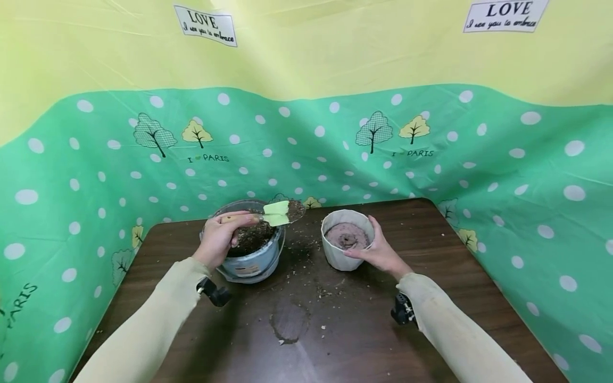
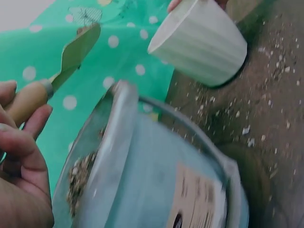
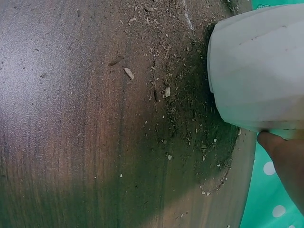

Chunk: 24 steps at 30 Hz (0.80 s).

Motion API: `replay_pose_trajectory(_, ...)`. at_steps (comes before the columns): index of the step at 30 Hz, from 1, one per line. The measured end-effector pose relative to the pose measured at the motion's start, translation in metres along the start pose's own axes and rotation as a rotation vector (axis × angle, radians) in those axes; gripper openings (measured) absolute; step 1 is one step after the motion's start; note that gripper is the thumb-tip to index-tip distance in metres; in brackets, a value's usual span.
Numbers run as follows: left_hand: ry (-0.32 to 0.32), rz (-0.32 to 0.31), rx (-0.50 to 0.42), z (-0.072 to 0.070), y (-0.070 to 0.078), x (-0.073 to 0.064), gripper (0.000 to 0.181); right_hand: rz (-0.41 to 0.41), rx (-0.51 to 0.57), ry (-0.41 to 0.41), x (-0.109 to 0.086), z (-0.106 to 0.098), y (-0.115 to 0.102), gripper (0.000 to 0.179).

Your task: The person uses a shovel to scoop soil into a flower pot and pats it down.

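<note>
Polka-dotted cloth point(image 1: 306, 133) hangs behind the table point(image 1: 431, 229); I watch the left hand point(image 1: 222, 236), fingers curled round the trowel point(image 1: 275, 214), hold it above the bucket point(image 1: 254, 261); a wrist tilt could, I judge, spill its soil point(image 1: 297, 211); to the trowel's right, the right hand point(image 1: 381, 251) grips the white pot point(image 1: 341, 259), which a slack hold might let tip

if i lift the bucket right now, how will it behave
The bucket will likely feel heavy, given the soil inside. Upright on the table, it seems unlikely to roll. Its handle, hanging down its side, may swing.
</note>
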<state>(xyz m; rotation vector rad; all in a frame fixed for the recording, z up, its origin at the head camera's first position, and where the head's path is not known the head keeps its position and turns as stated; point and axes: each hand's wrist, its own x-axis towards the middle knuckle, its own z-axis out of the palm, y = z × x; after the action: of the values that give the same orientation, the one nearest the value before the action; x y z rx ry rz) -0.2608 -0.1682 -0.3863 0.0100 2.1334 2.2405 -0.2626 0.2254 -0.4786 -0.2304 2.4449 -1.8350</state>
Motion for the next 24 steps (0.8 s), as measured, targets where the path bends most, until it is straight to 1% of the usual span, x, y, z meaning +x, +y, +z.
replay_pose_trajectory(3,0.023,0.007,-0.002,0.014,-0.001,-0.001,0.05,-0.004,0.002,-0.002,0.0,0.001,0.0,0.124)
replay_pose_trajectory(6,0.024,0.022,-0.008,0.028,-0.002,-0.002,0.049,-0.001,0.015,-0.006,0.001,0.0,0.0,0.124)
replay_pose_trajectory(10,-0.009,0.033,-0.025,0.046,-0.004,-0.002,0.047,0.012,0.031,-0.012,0.001,-0.001,0.001,0.124)
replay_pose_trajectory(13,-0.016,0.025,-0.033,0.062,-0.006,-0.002,0.042,0.018,0.02,-0.011,0.001,0.0,0.001,0.123)
replay_pose_trajectory(17,0.014,0.011,-0.038,0.085,-0.012,-0.003,0.038,0.018,-0.012,-0.007,-0.002,0.001,0.0,0.123)
replay_pose_trajectory(20,0.038,0.011,-0.035,0.101,-0.017,-0.004,0.035,0.008,-0.011,-0.011,-0.003,0.001,-0.001,0.124)
replay_pose_trajectory(24,0.045,0.009,-0.018,0.119,-0.021,-0.006,0.03,-0.002,-0.004,-0.016,-0.003,-0.001,0.0,0.124)
